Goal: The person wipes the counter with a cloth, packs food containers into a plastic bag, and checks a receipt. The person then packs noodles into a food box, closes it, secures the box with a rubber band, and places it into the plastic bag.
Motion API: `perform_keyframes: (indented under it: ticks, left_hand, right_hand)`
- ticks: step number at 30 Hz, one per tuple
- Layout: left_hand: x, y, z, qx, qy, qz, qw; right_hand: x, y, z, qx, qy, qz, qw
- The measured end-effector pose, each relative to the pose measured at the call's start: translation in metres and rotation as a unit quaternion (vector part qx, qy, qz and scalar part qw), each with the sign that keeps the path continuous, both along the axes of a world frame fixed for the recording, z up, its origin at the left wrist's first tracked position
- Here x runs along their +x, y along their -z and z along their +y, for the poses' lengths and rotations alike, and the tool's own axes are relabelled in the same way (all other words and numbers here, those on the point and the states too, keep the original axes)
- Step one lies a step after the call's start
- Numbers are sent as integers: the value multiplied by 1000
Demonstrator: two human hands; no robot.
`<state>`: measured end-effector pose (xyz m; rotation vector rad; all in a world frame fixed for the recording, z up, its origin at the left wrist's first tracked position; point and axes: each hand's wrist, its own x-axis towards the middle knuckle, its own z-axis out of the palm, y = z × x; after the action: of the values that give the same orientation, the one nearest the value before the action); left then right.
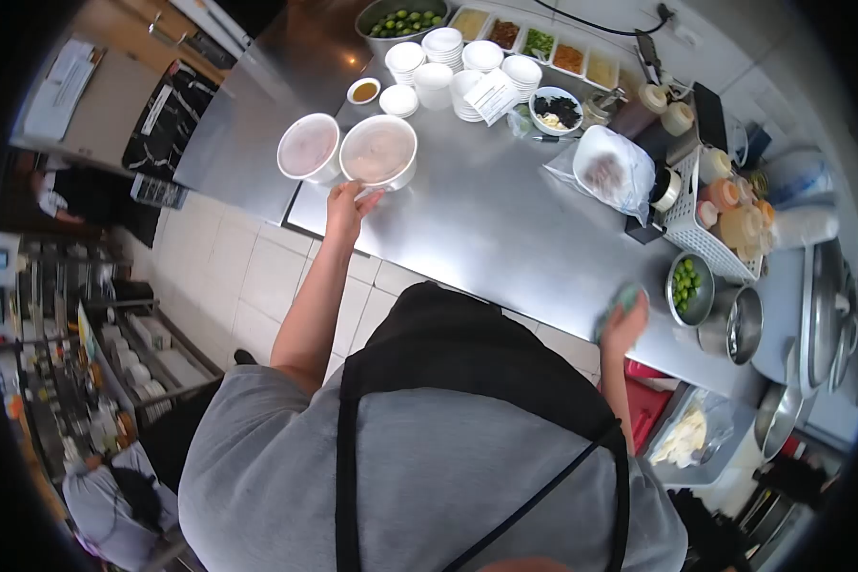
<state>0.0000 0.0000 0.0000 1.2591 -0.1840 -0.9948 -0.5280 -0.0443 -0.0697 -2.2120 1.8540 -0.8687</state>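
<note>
My left hand [346, 212] reaches to the near side of a round white tub [378, 153] with a translucent lid, its fingers closed at the tub's edge. A second lidded tub [309, 147], with pinkish contents, stands just left of it. Over the counter's front right part, my right hand [626, 322] is closed on a green cloth [612, 311]; both are blurred. Beyond the tubs sit a small cup of brown sauce [363, 91] and stacks of white lidded cups [434, 84].
The steel counter [486, 219] holds a bowl of green limes [400, 19], a bowl with dark strips [555, 111], a plastic-bagged container [612, 170], a white basket of bottles [705, 224] and a bowl of cut limes [688, 286]. Other people [114, 505] are at the left.
</note>
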Motion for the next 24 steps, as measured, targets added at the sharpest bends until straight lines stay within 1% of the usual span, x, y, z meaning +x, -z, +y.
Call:
perform_keyframes:
  ticks: [1,2,3,4,5,7,9,11,14,16,18,19,21,22,24]
  left_hand:
    - [-7,-14,9,36,-27,-26,999]
    - [-9,-21,19,72,-55,-53,994]
    - [-38,-2,23,77,-70,-30,994]
    - [-39,2,36,84,-77,-50,992]
    - [-41,5,50,90,-83,-72,990]
    - [-51,9,80,109,-119,-82,983]
    - [-63,13,110,169,-105,-57,978]
    - [-73,26,142,192,-117,-48,973]
    - [-86,45,185,233,-139,-38,962]
    - [-93,55,215,267,-152,-27,951]
    - [-99,69,249,280,-165,-16,946]
    - [-102,77,268,295,-171,-7,940]
    - [-106,95,312,302,-191,-19,934]
    - [-111,106,337,312,-204,-29,927]
    - [-122,127,390,353,-210,-43,911]
  right_hand:
    - [-8,-7,12,-13,37,-19,999]
    - [-6,-13,21,-6,59,-1,998]
    - [-30,-24,17,-2,79,44,996]
    - [-21,-23,14,23,91,99,991]
    - [-10,-19,7,24,74,95,992]
    - [17,-17,-7,31,-26,170,985]
    - [56,-22,-23,49,-110,141,983]
    - [103,-24,-28,56,-192,126,972]
    - [177,-18,-10,4,-322,145,935]
    - [227,-31,8,10,-397,142,907]
    - [270,-25,23,-15,-454,113,884]
    - [291,-25,30,-19,-459,114,881]
    - [336,-27,44,-90,-525,94,841]
    - [359,-22,50,-93,-528,94,839]
    - [408,-8,56,-113,-679,-21,725]
